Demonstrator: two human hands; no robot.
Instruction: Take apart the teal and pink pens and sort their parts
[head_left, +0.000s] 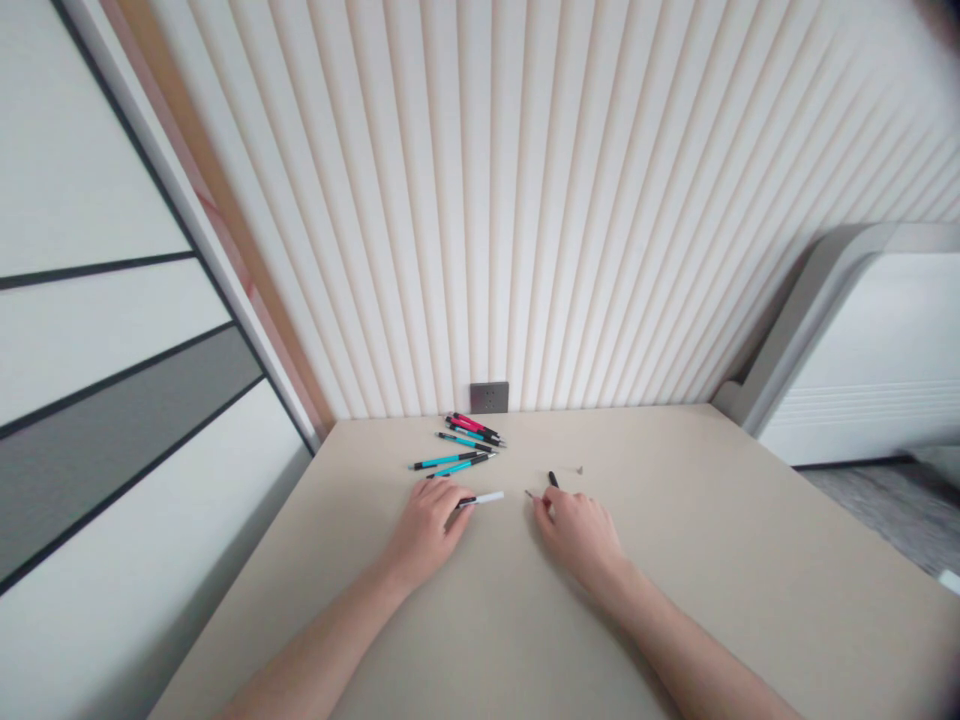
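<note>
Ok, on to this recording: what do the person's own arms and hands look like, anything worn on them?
The left hand and right hand are ungloved. The left forearm and right forearm are bare as far as the picture shows, with no sleeve, watch or bracelet visible. The fingers are too small to rule out a thin ring.

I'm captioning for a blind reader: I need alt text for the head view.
A person's left hand holds a black and white tube and the right hand a thin piece, over a beige table. A black piece and a tiny part show beyond the right hand; several blue pens and a red pen lie beyond the left, near a ribbed wall.
</note>
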